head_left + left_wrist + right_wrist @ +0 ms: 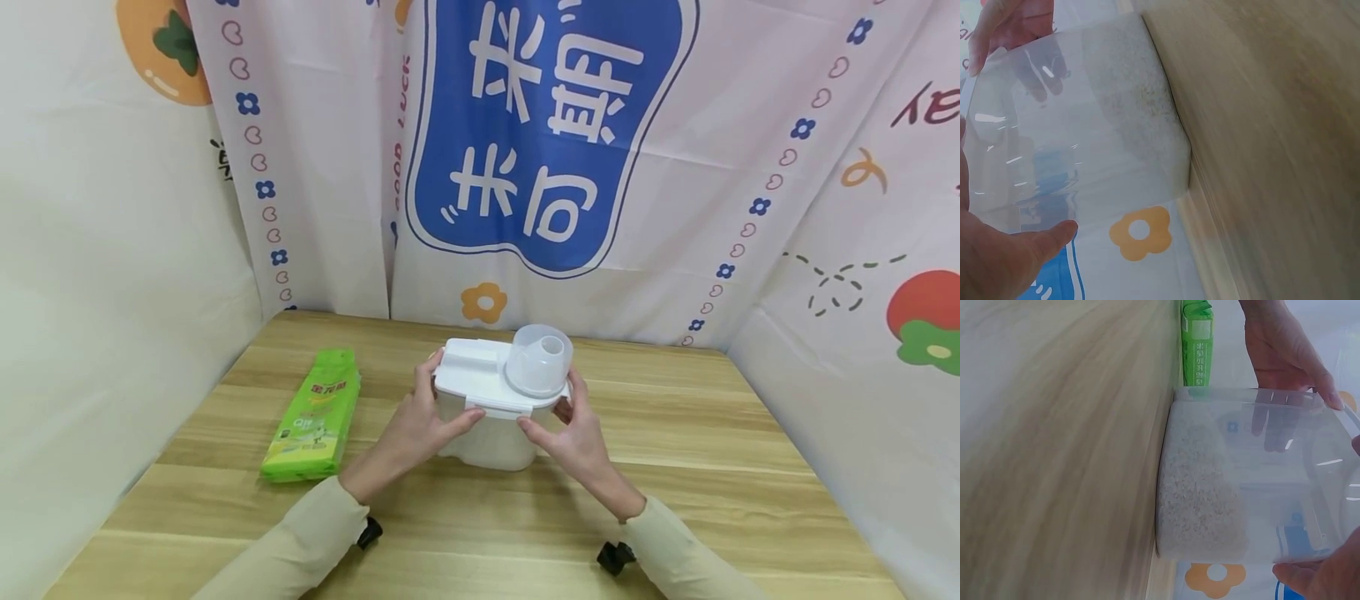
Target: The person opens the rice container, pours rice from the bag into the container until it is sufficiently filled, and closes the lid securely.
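Observation:
A clear plastic rice storage container (491, 446) stands upright on the wooden table, its white lid (468, 375) seated on top. On the lid's right end sits a translucent measuring cup (538, 367). White rice grains (1197, 487) fill the bottom part, as the right wrist view shows. My left hand (426, 421) grips the container's left end, thumb at the front edge of the lid. My right hand (579, 437) holds the other end, its thumb near the front clip (498, 410). Some fingertips are hidden behind the container.
A green rice bag (311, 421) lies flat on the table (712, 500), left of the container. Black wrist-camera pieces (615, 557) show under the sleeves. Printed cloth (330, 167) hangs behind the table and along both sides.

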The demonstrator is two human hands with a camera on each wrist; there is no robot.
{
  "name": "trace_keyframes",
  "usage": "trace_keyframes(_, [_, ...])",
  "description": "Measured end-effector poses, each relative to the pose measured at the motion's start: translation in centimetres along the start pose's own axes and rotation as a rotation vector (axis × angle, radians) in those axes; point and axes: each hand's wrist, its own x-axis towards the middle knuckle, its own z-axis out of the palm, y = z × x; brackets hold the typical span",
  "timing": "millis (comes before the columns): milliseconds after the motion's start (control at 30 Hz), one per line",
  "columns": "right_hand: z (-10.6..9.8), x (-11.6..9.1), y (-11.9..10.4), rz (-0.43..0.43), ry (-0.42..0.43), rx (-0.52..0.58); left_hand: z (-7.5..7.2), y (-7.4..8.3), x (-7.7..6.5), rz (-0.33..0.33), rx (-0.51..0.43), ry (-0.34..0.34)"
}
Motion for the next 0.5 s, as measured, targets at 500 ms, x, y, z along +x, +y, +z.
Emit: trace_keyframes(500, [0.34, -0.06, -0.22, -0.014, 0.013, -0.021, 0.22, -0.05, 0.21, 0.05, 0.009, 0.053])
